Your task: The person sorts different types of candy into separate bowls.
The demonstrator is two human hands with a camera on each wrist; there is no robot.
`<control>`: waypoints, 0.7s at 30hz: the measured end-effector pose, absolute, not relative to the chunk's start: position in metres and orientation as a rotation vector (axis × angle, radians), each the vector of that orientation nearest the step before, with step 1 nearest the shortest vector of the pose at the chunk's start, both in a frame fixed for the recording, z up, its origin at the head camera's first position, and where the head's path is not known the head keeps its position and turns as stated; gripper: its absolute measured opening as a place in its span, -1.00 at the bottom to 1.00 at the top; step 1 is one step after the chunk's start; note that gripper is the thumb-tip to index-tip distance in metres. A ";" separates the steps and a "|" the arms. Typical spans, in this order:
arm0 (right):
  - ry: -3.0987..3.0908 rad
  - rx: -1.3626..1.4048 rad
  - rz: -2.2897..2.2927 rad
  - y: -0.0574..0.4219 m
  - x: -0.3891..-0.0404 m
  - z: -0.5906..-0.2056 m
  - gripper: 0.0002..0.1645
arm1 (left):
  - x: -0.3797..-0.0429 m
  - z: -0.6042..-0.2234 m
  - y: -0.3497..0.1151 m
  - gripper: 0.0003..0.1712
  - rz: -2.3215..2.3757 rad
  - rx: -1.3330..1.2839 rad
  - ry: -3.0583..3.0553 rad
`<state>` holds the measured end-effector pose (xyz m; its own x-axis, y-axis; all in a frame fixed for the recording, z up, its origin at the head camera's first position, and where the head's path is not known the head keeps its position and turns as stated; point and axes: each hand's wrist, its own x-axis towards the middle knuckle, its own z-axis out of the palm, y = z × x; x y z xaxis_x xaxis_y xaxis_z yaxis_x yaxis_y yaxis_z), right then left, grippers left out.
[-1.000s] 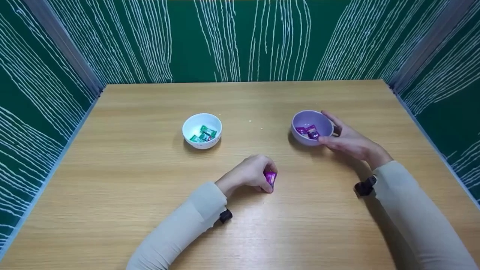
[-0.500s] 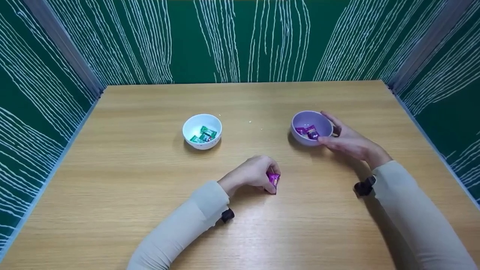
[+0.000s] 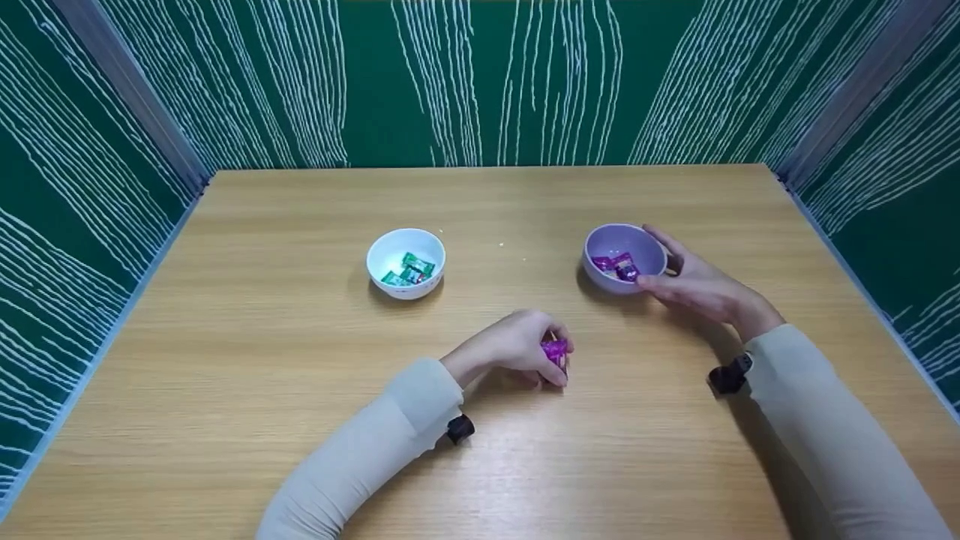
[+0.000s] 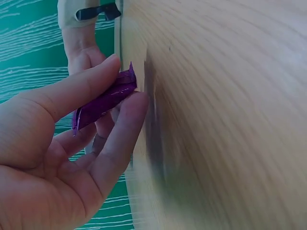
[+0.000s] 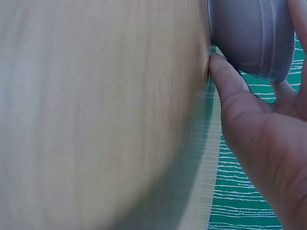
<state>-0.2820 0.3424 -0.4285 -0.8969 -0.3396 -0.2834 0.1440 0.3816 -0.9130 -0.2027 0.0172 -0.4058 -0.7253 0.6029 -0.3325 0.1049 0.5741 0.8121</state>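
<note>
My left hand (image 3: pixel 521 341) pinches a purple-wrapped candy (image 3: pixel 556 351) between thumb and fingers, low over the middle of the table. In the left wrist view the candy (image 4: pixel 106 99) lies between the thumb and fingertips, its crimped wrapper ends sticking out. My right hand (image 3: pixel 701 286) grips the right side of a lilac bowl (image 3: pixel 600 279), thumb at the near side and a finger at the far rim. Inside that bowl lie several purple-wrapped candies (image 3: pixel 625 267). The right wrist view shows the bowl's outer wall (image 5: pixel 249 36) beside the fingers.
A white bowl (image 3: pixel 403 294) with several green-wrapped candies (image 3: pixel 417 264) stands left of the lilac one on the wooden table (image 3: pixel 300 420). Tiny pale specks dot the table between the bowls. Green walls with white lines rise at the back and sides.
My left hand has slid a little to the right with the purple candy in its fingers. My right hand and the lilac bowl have stayed in place.
</note>
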 end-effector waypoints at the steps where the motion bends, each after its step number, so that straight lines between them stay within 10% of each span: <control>1: 2.227 -0.170 -1.524 0.342 -0.282 -0.428 0.13 | -0.203 -0.406 0.018 -0.53 1.078 0.571 2.213; 21: 2.278 -0.175 -1.496 0.341 -0.282 -0.430 0.11 | -0.200 -0.399 0.036 -0.47 1.215 0.550 2.084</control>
<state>-0.2819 0.3413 -0.4298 -0.9091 -0.3208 -0.2658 0.1163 0.4173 -0.9013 -0.2003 0.0357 -0.3990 -0.6971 0.6383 -0.3265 0.0305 0.4813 0.8760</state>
